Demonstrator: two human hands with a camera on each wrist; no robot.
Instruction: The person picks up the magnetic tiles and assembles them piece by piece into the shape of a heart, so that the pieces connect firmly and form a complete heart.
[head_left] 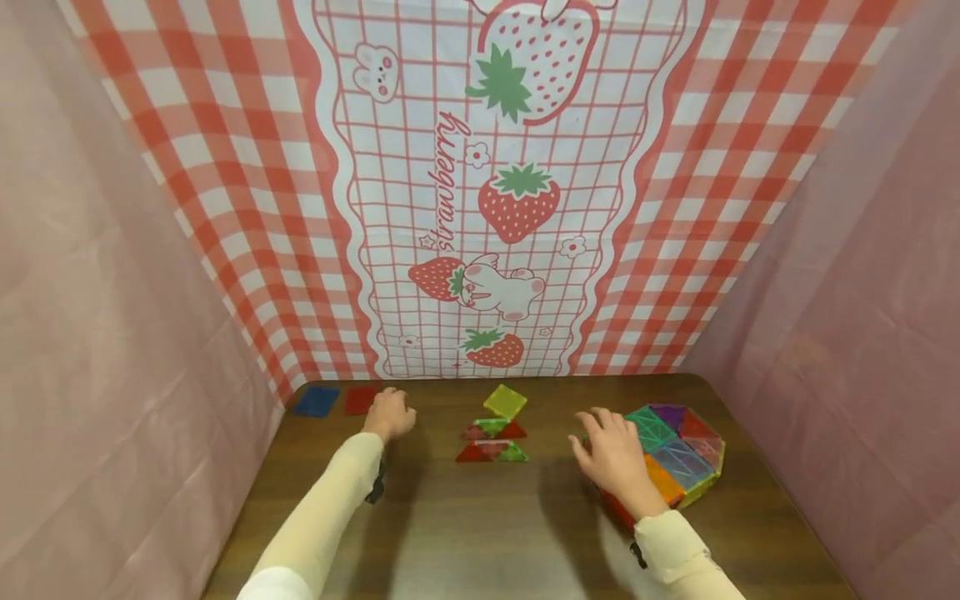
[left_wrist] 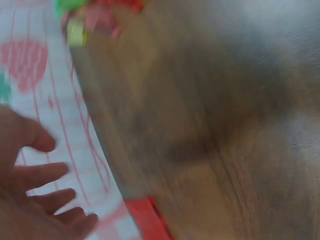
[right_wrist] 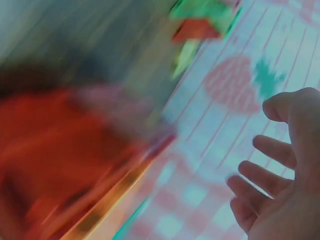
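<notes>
In the head view my left hand [head_left: 392, 414] is over the far left of the table, beside a flat red square tile [head_left: 358, 401]. A blue square tile [head_left: 317, 402] lies further left. The left wrist view shows this hand [left_wrist: 37, 187] with fingers apart, holding nothing. My right hand [head_left: 617, 457] hovers at the left side of a stack of coloured translucent tiles [head_left: 680, 461]; its fingers are spread in the right wrist view, with nothing between them. Mid-table are red and green triangular tiles [head_left: 491, 452] and a yellow square tile [head_left: 506, 402].
The brown wooden table [head_left: 480, 533] ends at a strawberry-print cloth [head_left: 517, 204] hanging behind it. Pink curtains [head_left: 847, 333] hang on both sides. Blur hides the stack's details in the right wrist view.
</notes>
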